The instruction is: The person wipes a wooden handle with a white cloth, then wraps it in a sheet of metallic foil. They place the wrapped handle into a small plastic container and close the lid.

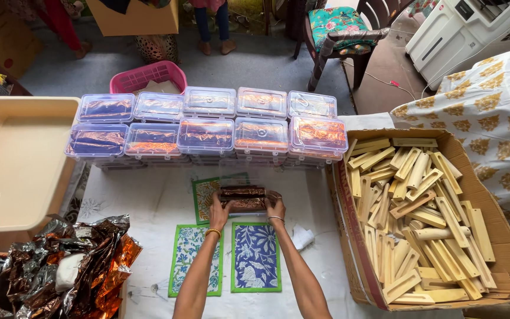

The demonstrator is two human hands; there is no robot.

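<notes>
Right now both hands are closed on one thing: the left hand clasps the left end and the right hand the right end of a foil-wrapped bundle, coppery brown and glossy, held just above the white cloth-covered table at the centre of the view. By the look of it, the step in hand is packing: the bundle sits inside or just over a clear plastic box whose walls are hard to make out, so I cannot tell whether it is fully seated. The bundle's long axis runs from 9 o'clock to 3 o'clock, level, with its broad face up; neither end is marked as a front. The next move would call for an even press with both hands so the bundle stays flat, then a lid squared to the box rim. Beyond the hands, at 12 o'clock, stand two rows of closed clear boxes with similar foil inside. Toward 6 o'clock lie two floral cards, one blue, one paler. A cardboard carton of wooden pieces sits at 3 o'clock, crumpled foil wrappers at 8 o'clock, a beige tray at 9 o'clock
</notes>
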